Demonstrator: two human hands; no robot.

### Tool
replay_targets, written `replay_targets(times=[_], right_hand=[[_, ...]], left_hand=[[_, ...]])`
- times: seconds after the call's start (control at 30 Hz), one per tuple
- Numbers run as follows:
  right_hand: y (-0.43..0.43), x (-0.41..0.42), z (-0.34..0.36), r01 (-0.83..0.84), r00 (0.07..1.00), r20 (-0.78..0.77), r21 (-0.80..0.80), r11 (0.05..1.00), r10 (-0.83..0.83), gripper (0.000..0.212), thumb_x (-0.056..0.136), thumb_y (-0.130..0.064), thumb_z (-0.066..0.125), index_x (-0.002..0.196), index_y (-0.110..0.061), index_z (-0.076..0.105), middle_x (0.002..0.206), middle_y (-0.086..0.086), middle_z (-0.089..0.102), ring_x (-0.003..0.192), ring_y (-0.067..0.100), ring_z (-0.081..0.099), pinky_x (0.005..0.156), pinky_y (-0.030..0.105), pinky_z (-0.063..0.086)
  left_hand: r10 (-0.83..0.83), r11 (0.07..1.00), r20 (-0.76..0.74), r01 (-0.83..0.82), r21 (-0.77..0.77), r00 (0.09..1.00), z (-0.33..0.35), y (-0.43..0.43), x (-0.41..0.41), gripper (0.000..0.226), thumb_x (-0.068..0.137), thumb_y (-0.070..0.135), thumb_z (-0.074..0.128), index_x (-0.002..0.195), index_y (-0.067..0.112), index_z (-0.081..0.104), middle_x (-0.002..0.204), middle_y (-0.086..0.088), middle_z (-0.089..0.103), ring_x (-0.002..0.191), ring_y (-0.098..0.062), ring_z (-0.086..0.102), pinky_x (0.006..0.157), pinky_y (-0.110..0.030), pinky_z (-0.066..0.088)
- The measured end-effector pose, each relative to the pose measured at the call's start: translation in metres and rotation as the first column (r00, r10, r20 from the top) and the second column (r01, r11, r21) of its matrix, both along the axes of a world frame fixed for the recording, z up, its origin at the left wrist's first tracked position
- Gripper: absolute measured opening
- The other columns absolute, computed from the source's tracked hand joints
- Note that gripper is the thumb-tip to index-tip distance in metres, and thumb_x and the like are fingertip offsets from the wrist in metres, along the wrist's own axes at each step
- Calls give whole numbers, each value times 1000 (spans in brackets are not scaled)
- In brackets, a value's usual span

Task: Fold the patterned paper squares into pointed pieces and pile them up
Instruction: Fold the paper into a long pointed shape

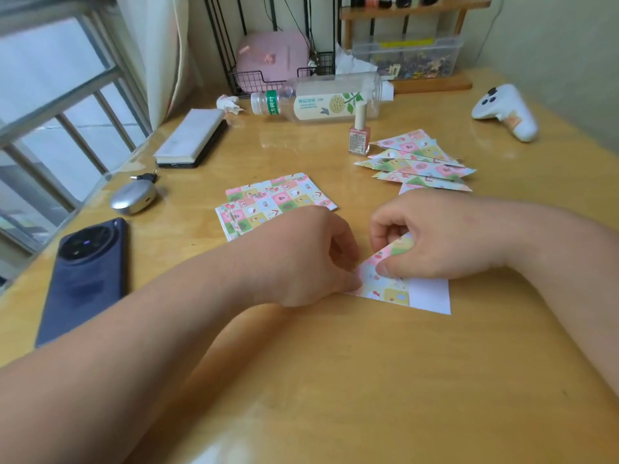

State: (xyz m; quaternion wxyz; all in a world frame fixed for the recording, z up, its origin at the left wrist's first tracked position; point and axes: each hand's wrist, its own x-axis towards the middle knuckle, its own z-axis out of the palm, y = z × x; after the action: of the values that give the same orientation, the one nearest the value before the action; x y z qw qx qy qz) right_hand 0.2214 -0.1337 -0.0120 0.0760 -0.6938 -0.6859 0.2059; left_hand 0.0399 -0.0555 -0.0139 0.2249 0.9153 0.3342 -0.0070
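Both hands worked near centre: left hand [313,259] and right hand [432,239] pinched a half-folded paper square [392,286] on the tabletop [335,380]. Farther lay unfolded squares [274,200]; far right, the folded pile [415,160].

Soft daylight from the window [50,95] at left, glare on the table [301,413], edges bent and blurred.

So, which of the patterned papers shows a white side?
The sheet being folded, nearest the camera: a white strip shows at its right. The flat stack and the folded pile show only pattern.
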Motion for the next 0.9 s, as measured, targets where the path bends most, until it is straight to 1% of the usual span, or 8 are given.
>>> replay_targets(times=[0.07, 0.2, 0.3, 0.47, 0.57, 0.63, 0.8, 0.9], right_hand=[[-2, 1, -1, 8, 997, -81, 13, 1000, -7, 10, 82, -37, 71, 76, -30, 67, 73, -13, 64, 72, 9, 60, 71, 40, 54], [-4, 4, -1, 47, 959, -283, 60, 997, -28, 9, 85, -27, 72, 76, -28, 74, 75, -13, 71, 75, 6, 66, 78, 40, 56], [-3, 1, -3, 80, 946, -323, 134, 988, -33, 10, 83, -22, 73, 75, -28, 75, 74, -12, 72, 75, 7, 67, 78, 39, 55], [-3, -7, -3, 103, 940, -340, 213, 971, -25, 16, 80, -13, 71, 69, -24, 74, 68, -3, 71, 71, 22, 66, 69, 44, 55], [-4, -11, -2, 106, 943, -332, 198, 975, -35, 18, 78, -11, 70, 66, -24, 75, 64, -5, 69, 62, 10, 62, 64, 36, 54], [-4, -15, 0, 128, 940, -338, 200, 971, -55, 19, 76, -10, 69, 63, -23, 74, 59, -5, 67, 55, 5, 56, 58, 31, 49], [-5, -22, 5, 185, 924, -365, 179, 966, -109, 16, 71, -11, 66, 60, -18, 74, 50, -6, 61, 46, 3, 47, 46, 16, 36], [-5, -22, 6, 199, 922, -362, 150, 968, -134, 15, 71, -13, 66, 60, -17, 75, 46, -10, 56, 44, 3, 45, 44, 13, 33]], left_hand=[[-5, 999, 12, 6, -32, 1000, 0, 0, 3, 11, 86, 42, 73, 92, 33, 71, 86, 18, 67, 80, 1, 63, 71, -21, 53], [64, 985, 216, -27, -173, 974, -7, 1, 3, 14, 93, 36, 67, 85, 27, 75, 76, 15, 74, 71, -4, 68, 71, -29, 53], [89, 978, 288, -28, -208, 953, -12, 2, 0, 15, 94, 34, 67, 82, 28, 74, 75, 16, 72, 69, -6, 68, 69, -28, 53], [84, 985, 332, -28, -170, 940, -14, 1, -1, 14, 92, 34, 67, 79, 29, 71, 71, 14, 71, 63, -4, 65, 60, -25, 52], [64, 989, 342, -13, -150, 938, -18, 1, -2, 14, 91, 31, 68, 78, 27, 71, 67, 13, 68, 59, -1, 59, 54, -19, 46], [42, 992, 374, 6, -125, 926, -20, 2, -3, 14, 90, 28, 69, 77, 26, 70, 69, 13, 66, 60, 0, 57, 55, -17, 41], [-9, 996, 434, 48, -78, 901, -18, 3, -6, 20, 88, 19, 70, 69, 26, 70, 72, 15, 63, 66, -2, 56, 60, -13, 38], [-26, 995, 431, 65, -77, 902, -17, 3, -7, 20, 88, 17, 71, 70, 25, 73, 73, 15, 63, 68, -2, 57, 61, -13, 39]])
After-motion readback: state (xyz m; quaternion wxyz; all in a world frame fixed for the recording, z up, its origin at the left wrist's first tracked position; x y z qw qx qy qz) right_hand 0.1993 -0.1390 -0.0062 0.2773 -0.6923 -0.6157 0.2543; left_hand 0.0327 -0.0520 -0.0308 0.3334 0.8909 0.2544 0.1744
